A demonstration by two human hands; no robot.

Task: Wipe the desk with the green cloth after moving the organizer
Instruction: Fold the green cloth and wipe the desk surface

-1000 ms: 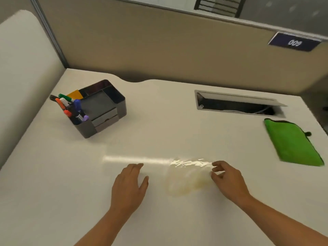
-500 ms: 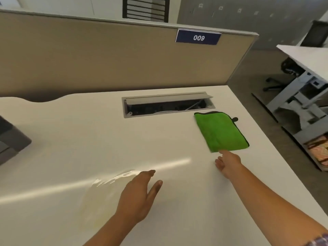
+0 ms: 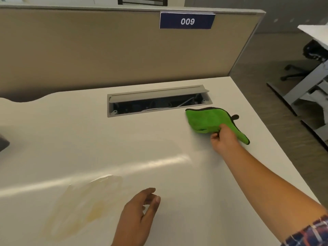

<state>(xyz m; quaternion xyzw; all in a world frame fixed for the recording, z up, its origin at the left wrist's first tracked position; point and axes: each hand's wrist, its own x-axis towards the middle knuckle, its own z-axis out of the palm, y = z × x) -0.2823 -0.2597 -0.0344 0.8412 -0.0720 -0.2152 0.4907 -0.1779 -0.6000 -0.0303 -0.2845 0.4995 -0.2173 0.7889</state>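
Note:
The green cloth [image 3: 207, 119], edged in black, lies bunched at the far right of the white desk [image 3: 71, 139]. My right hand [image 3: 224, 140] is stretched out to it and pinches its near edge, lifting a fold. My left hand [image 3: 140, 213] hovers low over the desk near the front, fingers loosely apart and holding nothing. A yellowish wet smear [image 3: 83, 201] spreads on the desk just left of that hand. Only a dark corner of the organizer [image 3: 3, 144] shows at the left edge of the view.
An open cable hatch [image 3: 158, 102] with a raised grey lid is sunk into the desk behind the cloth. A beige partition [image 3: 106, 50] with a "009" plate closes the back. The desk's right edge drops to the floor, with another desk and chair beyond.
My right hand reached from the smear to the cloth and took hold of its near edge, crumpling it. My head turned right, so the organizer slid almost out of view.

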